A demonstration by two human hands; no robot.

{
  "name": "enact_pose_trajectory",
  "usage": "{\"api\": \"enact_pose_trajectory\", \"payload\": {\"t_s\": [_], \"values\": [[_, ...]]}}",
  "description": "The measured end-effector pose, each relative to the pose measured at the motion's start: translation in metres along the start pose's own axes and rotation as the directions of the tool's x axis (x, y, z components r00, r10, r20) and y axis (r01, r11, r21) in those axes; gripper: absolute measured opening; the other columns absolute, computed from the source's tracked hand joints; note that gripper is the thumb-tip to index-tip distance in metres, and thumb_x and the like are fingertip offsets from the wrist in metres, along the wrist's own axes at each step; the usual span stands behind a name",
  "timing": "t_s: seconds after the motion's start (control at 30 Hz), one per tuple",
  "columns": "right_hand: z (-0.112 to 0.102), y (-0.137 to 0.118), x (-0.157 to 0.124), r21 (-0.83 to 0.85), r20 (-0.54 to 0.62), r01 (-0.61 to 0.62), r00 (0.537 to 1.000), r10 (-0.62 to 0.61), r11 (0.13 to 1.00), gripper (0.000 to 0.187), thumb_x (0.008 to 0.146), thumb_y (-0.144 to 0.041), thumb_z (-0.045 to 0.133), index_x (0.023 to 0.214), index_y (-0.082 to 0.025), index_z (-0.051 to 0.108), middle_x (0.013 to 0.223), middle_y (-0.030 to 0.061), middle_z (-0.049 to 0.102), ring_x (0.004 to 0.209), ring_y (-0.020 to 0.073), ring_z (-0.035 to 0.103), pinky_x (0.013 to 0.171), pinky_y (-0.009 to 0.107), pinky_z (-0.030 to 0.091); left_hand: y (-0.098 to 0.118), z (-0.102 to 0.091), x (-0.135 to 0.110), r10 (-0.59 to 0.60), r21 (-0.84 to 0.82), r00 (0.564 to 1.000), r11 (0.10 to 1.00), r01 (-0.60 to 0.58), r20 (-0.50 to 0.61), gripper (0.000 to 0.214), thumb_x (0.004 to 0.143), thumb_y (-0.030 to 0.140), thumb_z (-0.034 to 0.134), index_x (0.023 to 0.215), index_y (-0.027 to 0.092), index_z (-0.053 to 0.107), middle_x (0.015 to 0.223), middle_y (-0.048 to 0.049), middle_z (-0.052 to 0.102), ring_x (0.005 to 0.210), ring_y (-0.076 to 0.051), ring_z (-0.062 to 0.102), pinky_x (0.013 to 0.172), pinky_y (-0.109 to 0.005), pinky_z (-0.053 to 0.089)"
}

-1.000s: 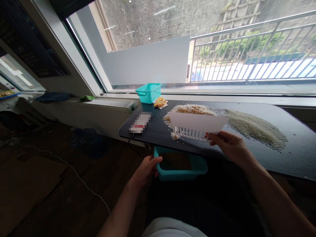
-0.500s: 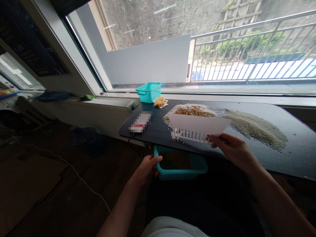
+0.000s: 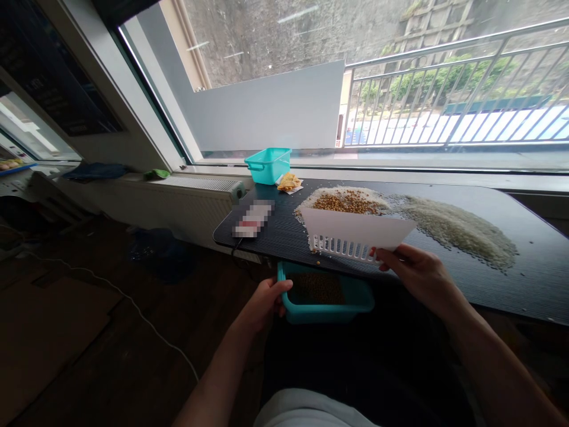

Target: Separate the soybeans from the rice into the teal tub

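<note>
My left hand (image 3: 269,302) grips the left rim of a teal plastic bin (image 3: 326,310), held just below the table's front edge. Small brown kernels (image 3: 317,287) cover part of its bottom. A white slotted scraper (image 3: 355,227) is pinched by its right end in my right hand (image 3: 415,270), its slotted edge low near the tabletop. Behind the scraper lies a mixed heap of golden-brown kernels (image 3: 349,200) and white rice-like grains (image 3: 311,196); the scraper hides the heap's front. One loose kernel (image 3: 318,262) sits by the table edge.
A long heap of pale grains (image 3: 462,228) spreads on the right of the dark table (image 3: 540,267). A second teal bin (image 3: 269,167), a yellow snack on paper (image 3: 289,182) and a blurred-out device (image 3: 253,219) with a cable are at the left. A window (image 3: 267,118) stands behind.
The white scraper has shifted slightly left and down with my right hand. Grains by its left slots have moved, and a kernel now lies nearer the table edge. My left hand and bin stay put.
</note>
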State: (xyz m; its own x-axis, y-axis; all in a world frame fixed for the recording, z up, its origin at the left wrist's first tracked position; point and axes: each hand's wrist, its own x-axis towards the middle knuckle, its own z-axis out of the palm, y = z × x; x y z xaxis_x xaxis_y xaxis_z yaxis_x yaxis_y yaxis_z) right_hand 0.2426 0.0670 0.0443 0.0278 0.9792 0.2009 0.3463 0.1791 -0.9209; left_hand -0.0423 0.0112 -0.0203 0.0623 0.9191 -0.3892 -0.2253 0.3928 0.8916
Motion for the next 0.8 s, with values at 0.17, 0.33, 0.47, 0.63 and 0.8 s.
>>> {"api": "enact_pose_trajectory", "payload": {"t_s": [0.17,0.33,0.47,0.63,0.8], "values": [[-0.0012,-0.0058,-0.0024,0.016,0.027,0.008,1.000,-0.008,1.000,0.042,0.062,-0.059,0.071,0.075,-0.019,0.075,0.067,0.0033,0.071,0.056,0.0155,0.060,0.057,0.030,0.052,-0.0005,-0.0008,0.0003,-0.006,0.001,1.000,1.000,0.006,0.006,0.038,0.062,0.047,0.075,0.063,0.018,0.050,0.043,0.0087,0.043,0.033,-0.006,0.041,0.034,-0.018,0.031],[-0.0023,-0.0079,-0.0032,0.009,0.013,0.012,1.000,-0.012,1.000,0.043,0.062,-0.061,0.070,0.074,-0.020,0.075,0.064,0.0026,0.069,0.054,0.0152,0.059,0.055,0.030,0.051,0.0001,0.0002,0.0003,-0.008,-0.011,1.000,1.000,0.008,0.004,0.038,0.062,0.047,0.075,0.062,0.018,0.050,0.043,0.0091,0.041,0.033,-0.006,0.040,0.034,-0.018,0.030],[-0.0008,-0.0067,-0.0055,-0.019,0.035,0.005,0.999,-0.004,1.000,0.044,0.062,-0.061,0.070,0.073,-0.020,0.075,0.061,0.0021,0.068,0.054,0.0156,0.059,0.056,0.030,0.051,0.0007,0.0005,-0.0001,-0.009,-0.008,1.000,1.000,0.009,0.005,0.039,0.061,0.047,0.075,0.062,0.018,0.049,0.043,0.0093,0.041,0.032,-0.006,0.041,0.034,-0.018,0.030],[-0.0007,-0.0081,-0.0070,-0.025,0.024,0.007,1.000,-0.007,1.000,0.045,0.062,-0.063,0.069,0.074,-0.020,0.075,0.061,0.0020,0.068,0.055,0.0155,0.059,0.056,0.029,0.051,0.0000,-0.0007,0.0006,-0.014,0.004,1.000,1.000,0.014,-0.001,0.039,0.061,0.048,0.075,0.061,0.018,0.049,0.043,0.0089,0.041,0.033,-0.006,0.041,0.034,-0.018,0.030],[-0.0015,-0.0081,-0.0079,-0.016,0.035,-0.010,0.999,0.010,1.000,0.046,0.060,-0.064,0.070,0.072,-0.020,0.075,0.061,0.0026,0.068,0.054,0.0159,0.059,0.056,0.030,0.052,-0.0012,-0.0013,0.0009,-0.013,-0.011,1.000,1.000,0.013,-0.003,0.038,0.061,0.047,0.075,0.064,0.018,0.051,0.044,0.0092,0.041,0.034,-0.006,0.040,0.034,-0.018,0.031]]}}
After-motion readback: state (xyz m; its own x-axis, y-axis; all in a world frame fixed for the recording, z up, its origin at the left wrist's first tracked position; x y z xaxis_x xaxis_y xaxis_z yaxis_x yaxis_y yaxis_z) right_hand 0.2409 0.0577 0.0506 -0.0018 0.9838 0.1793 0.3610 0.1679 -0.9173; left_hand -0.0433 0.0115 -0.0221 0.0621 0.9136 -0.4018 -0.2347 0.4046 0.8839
